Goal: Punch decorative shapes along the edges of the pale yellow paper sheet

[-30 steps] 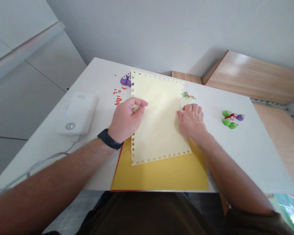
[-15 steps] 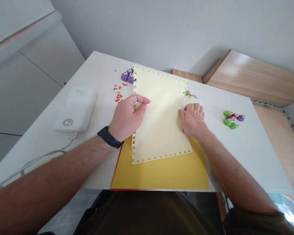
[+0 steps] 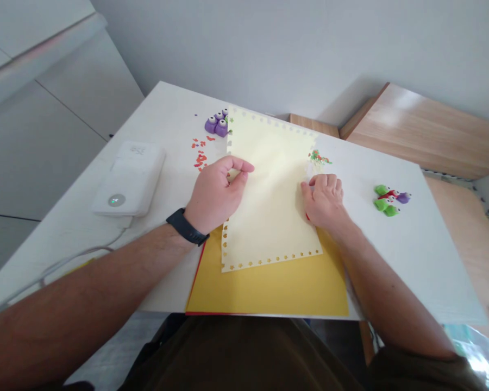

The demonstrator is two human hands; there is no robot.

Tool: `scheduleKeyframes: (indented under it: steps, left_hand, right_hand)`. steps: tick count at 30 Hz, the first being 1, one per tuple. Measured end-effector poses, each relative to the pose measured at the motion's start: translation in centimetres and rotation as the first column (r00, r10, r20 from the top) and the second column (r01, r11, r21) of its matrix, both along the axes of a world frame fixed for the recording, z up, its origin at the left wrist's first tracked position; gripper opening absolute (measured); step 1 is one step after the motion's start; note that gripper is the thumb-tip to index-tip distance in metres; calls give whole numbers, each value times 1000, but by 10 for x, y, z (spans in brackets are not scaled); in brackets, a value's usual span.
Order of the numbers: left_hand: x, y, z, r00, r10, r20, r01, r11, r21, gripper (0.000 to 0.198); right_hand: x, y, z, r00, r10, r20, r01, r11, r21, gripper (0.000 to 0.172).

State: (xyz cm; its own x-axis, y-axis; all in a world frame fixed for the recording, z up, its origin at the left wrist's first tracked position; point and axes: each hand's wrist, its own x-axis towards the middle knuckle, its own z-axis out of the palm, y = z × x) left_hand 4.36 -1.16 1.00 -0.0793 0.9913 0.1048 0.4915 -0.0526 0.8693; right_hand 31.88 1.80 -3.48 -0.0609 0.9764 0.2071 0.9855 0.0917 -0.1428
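Observation:
A pale yellow sheet of paper (image 3: 275,217) lies slantwise on darker yellow paper (image 3: 269,296). Small shapes, stars among them, are punched along its edges. Over its left edge is my left hand (image 3: 220,184), thumb and index fingertips brought together above the sheet; whatever is between them is too small to see. At the right edge my right hand (image 3: 324,198) is curled with knuckles up. A sliver of something red (image 3: 308,216) shows beneath it, the rest hidden by the palm. A dark band (image 3: 187,227) circles my left wrist.
A white power bank (image 3: 130,176) with a cable stands at left. Orange-red paper bits (image 3: 201,158) and purple craft punches (image 3: 218,124) lie beyond my left hand. Green and orange bits (image 3: 319,158) lie past my right hand. Green, red and purple pieces with eyes (image 3: 391,200) sit farther right.
The view has shifted slightly, so everything appears a little to the right. Both hands keep their poses on the sheet.

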Motion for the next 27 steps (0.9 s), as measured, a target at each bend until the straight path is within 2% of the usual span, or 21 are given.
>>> scheduleKeyframes:
  steps: [4, 11, 17, 21, 24, 27]
  left_hand:
    - [0, 0, 1, 1000, 2, -5, -2, 1000, -8, 24]
    - [-1, 0, 0, 1000, -1, -7, 1, 1000, -3, 25]
    - [-1, 0, 1, 1000, -4, -5, 4, 1000, -13, 26]
    - [-1, 0, 1, 1000, 4, -11, -4, 1000, -16, 25]
    - [-1, 0, 0, 1000, 0, -10, 0, 1000, -4, 25]
    - [-2, 0, 0, 1000, 0, -11, 0, 1000, -3, 25]
  right_hand:
    - [7, 0, 2, 999, 4, -49, -3, 1000, 5, 32]
    - [12, 1, 6, 982, 73, -174, -69, 997, 29, 18]
    - [14, 2, 11, 957, 33, -288, -34, 999, 4, 19]
    - [21, 3, 14, 963, 40, -267, -24, 998, 62, 8]
    - [22, 0, 17, 977, 73, -201, -49, 991, 124, 27]
    - [19, -6, 23, 981, 123, -148, -96, 980, 177, 38]
